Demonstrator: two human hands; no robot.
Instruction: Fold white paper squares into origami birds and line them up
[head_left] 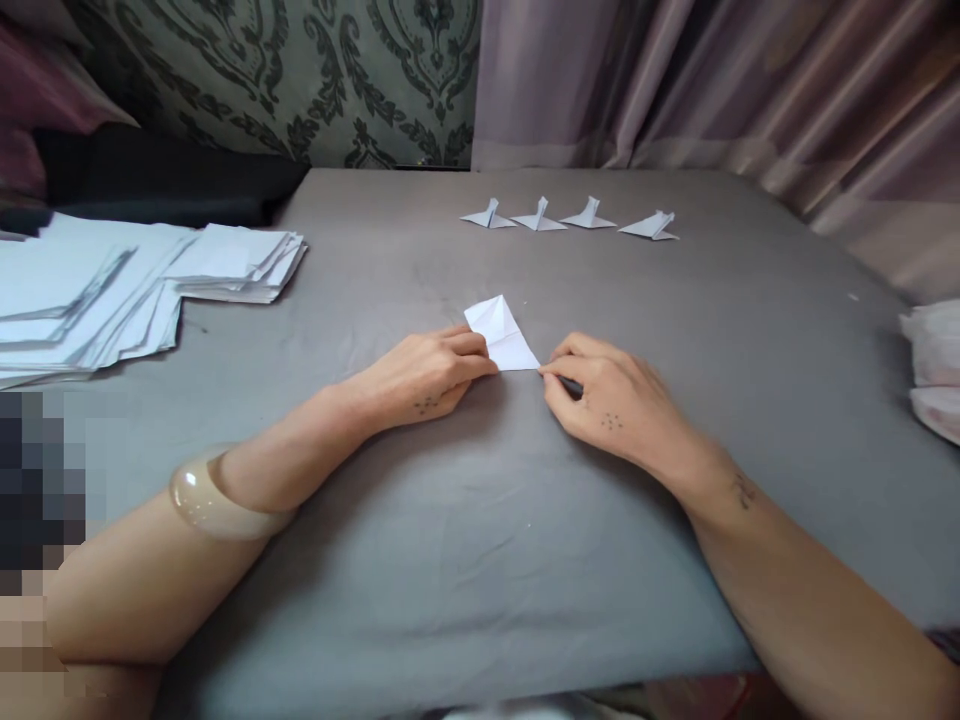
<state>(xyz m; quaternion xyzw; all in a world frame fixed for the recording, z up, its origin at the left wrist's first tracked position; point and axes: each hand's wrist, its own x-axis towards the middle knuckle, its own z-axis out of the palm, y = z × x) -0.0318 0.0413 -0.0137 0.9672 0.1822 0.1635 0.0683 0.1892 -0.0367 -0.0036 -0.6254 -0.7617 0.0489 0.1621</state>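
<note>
A small folded sheet of white paper (513,345) lies in the middle of the grey cloth, with creases showing near its top corner. My left hand (450,370) is closed on its left side, thumb and fingers over the edge. At the paper's lower right corner, my right hand (596,390) pinches the tip between thumb and forefinger. The underside of the paper and the fingertips beneath it are hidden.
Several folded white paper figures (542,216) stand in a row at the back. Stacks of white paper (90,290) lie at the left, near a black cloth (165,175). A whitish wrapped bundle (934,365) sits at the right edge. Curtains (570,80) hang behind the table (480,560).
</note>
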